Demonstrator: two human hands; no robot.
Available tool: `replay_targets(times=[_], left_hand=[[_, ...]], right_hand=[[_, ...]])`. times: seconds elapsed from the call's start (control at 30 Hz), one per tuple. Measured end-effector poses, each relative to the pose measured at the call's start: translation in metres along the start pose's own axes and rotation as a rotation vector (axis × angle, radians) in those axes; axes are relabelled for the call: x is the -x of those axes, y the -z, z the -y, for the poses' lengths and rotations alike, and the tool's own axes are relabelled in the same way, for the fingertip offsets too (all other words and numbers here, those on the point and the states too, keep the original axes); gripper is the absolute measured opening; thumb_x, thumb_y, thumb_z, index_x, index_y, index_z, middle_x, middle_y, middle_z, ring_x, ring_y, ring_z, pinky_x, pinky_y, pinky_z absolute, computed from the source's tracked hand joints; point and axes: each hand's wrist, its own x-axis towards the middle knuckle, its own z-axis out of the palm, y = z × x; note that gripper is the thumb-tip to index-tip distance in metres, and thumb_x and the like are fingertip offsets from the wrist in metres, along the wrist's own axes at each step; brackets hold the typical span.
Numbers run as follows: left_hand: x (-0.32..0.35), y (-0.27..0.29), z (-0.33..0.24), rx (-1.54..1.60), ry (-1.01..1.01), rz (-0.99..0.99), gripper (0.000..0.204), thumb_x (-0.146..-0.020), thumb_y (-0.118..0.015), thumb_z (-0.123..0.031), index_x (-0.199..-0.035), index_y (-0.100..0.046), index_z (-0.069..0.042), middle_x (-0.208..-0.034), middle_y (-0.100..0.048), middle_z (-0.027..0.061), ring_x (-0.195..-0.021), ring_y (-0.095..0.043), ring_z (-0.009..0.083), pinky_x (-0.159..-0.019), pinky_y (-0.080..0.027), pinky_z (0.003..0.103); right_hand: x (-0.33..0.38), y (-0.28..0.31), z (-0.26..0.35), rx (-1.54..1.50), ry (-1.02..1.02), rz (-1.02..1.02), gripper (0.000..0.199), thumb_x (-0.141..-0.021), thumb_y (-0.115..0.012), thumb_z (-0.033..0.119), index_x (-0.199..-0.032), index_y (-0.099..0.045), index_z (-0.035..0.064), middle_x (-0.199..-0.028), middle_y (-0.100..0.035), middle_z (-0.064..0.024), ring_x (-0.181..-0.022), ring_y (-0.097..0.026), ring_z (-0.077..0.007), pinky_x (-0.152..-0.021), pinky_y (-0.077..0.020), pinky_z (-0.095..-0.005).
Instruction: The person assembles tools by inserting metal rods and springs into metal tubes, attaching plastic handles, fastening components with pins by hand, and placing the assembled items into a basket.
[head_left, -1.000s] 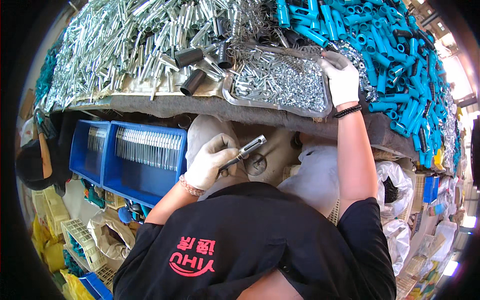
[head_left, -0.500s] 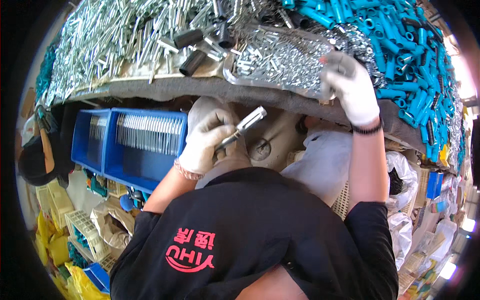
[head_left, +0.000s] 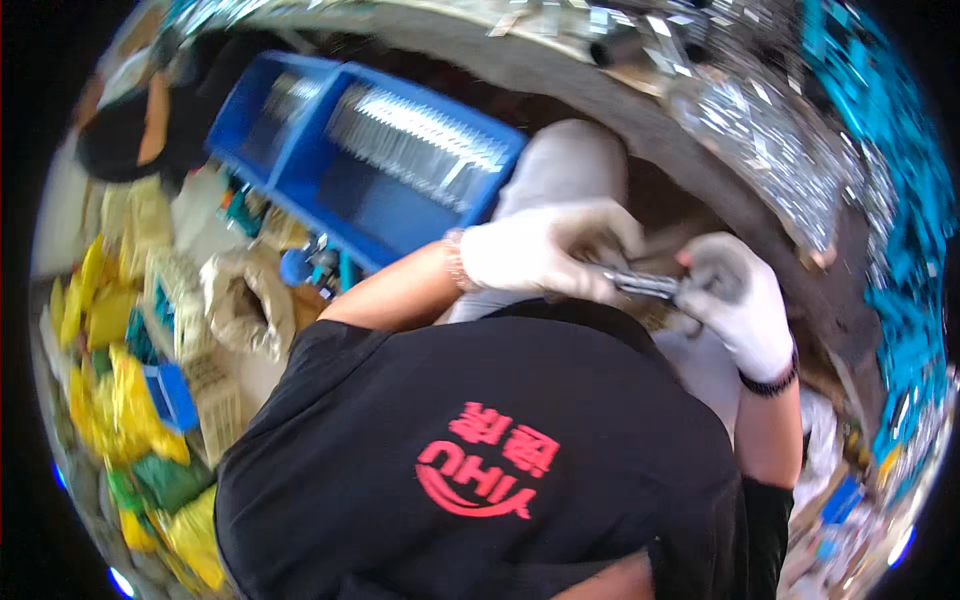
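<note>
Both my hands wear white gloves and meet in front of my chest, below the table edge. My left hand grips a slim metal rod-like tool that points right. My right hand closes around the tool's far end; a dark band sits on that wrist. The picture is blurred, so the exact part in my right hand is unclear. My black shirt with red print fills the lower middle.
A table heaped with silver metal parts and blue tubes curves across the top right. A blue crate of metal pieces sits under its edge. Bags and yellow packets lie on the floor at left. Another person is at upper left.
My right hand has come down from the pile of parts on the table to meet my left hand at the tool. The view has swung downward and tilted.
</note>
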Motion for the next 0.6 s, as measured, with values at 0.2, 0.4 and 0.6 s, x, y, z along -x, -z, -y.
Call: replay_targets(times=[0.2,0.4,0.6], left_hand=[[0.050,0.016,-0.014,0.087,0.414,-0.021,0.038,-0.094,-0.068,-0.016,-0.128,-0.060,-0.003,-0.113,-0.066,0.0067,-0.087,-0.061,0.0106,-0.074,-0.053,0.026],[0.085,0.059,-0.007,-0.102,0.390,-0.317,0.029,-0.097,-0.063,-0.019,-0.123,-0.065,-0.007,-0.096,-0.067,0.0037,-0.069,-0.059,0.0082,-0.063,-0.050,0.025],[0.128,0.199,0.071,-1.022,0.347,-1.061,0.025,-0.089,-0.066,-0.025,-0.105,-0.076,-0.009,-0.094,-0.068,0.0178,-0.091,-0.064,0.0292,-0.083,-0.051,0.037]], right_hand=[[-0.034,-0.053,-0.026,0.060,0.052,-0.045,0.018,-0.080,-0.076,0.000,-0.096,-0.069,-0.0036,-0.091,-0.064,-0.0083,-0.073,-0.066,-0.0138,-0.064,-0.0542,-0.0254],[-0.070,-0.064,-0.050,0.010,0.026,-0.073,0.046,-0.089,-0.072,0.018,-0.126,-0.057,-0.0040,-0.106,-0.067,-0.0123,-0.093,-0.067,-0.0160,-0.079,-0.0548,-0.0285],[-0.056,-0.035,-0.080,-0.031,-0.044,-0.229,0.034,-0.095,-0.059,0.008,-0.127,-0.057,-0.0035,-0.112,-0.065,-0.0125,-0.093,-0.066,-0.0157,-0.080,-0.0542,-0.0273]])
